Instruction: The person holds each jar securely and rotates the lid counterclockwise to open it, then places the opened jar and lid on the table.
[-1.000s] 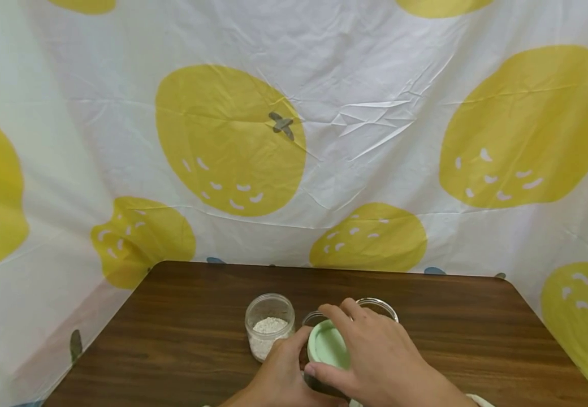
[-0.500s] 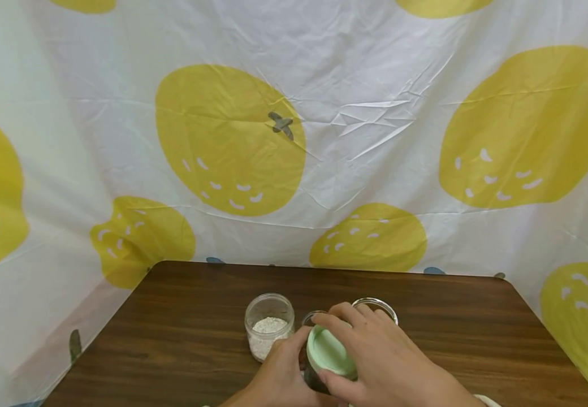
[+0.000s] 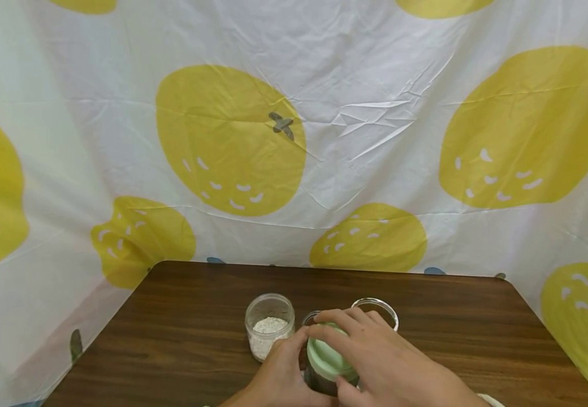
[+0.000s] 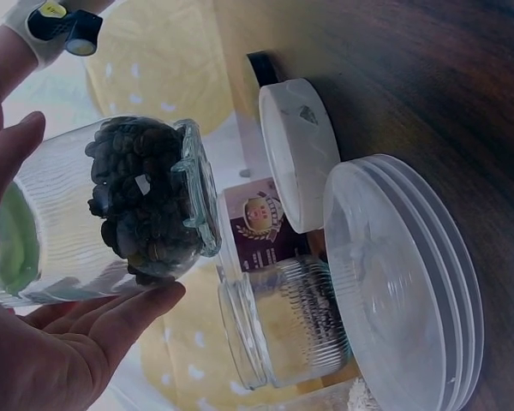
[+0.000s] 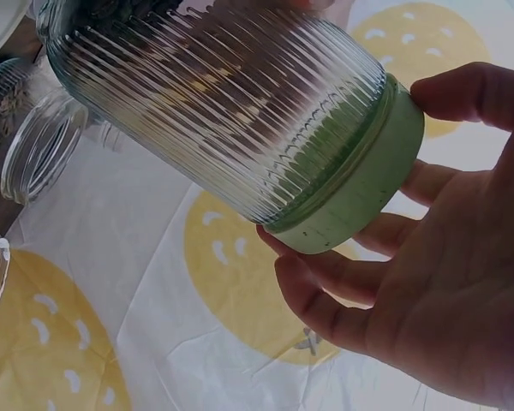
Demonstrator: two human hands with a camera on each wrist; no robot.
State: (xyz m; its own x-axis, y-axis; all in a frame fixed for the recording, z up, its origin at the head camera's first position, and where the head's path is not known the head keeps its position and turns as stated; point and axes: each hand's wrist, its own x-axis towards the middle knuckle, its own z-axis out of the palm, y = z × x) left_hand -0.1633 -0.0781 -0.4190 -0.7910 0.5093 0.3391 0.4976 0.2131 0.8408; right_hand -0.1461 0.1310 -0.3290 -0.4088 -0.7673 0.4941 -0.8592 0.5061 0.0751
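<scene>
Between my hands is a ribbed glass jar (image 5: 214, 111) with black beans (image 4: 141, 193) filling its lower part. My left hand (image 3: 286, 370) grips the jar around its side, thumb on one side and fingers on the other. On top of the jar sits a pale green lid (image 3: 327, 359). My right hand (image 3: 388, 359) arches over this lid, and in the right wrist view its thumb and fingertips pinch the lid's edge from opposite sides. The jar's lower part is hidden by the hands in the head view.
Left of my hands an open jar (image 3: 269, 328) holds a white flaky or powdery substance. Behind my right hand shows a glass rim (image 3: 377, 305). The left wrist view has stacked clear plastic bowls (image 4: 403, 291), a white round dish (image 4: 300, 154), a purple label (image 4: 261, 218) and a ribbed open jar (image 4: 295, 330).
My right hand's fingers have moved left over the lid, and its thumb has shifted right and down around the edge. More of the lid's side and the jar below now shows.
</scene>
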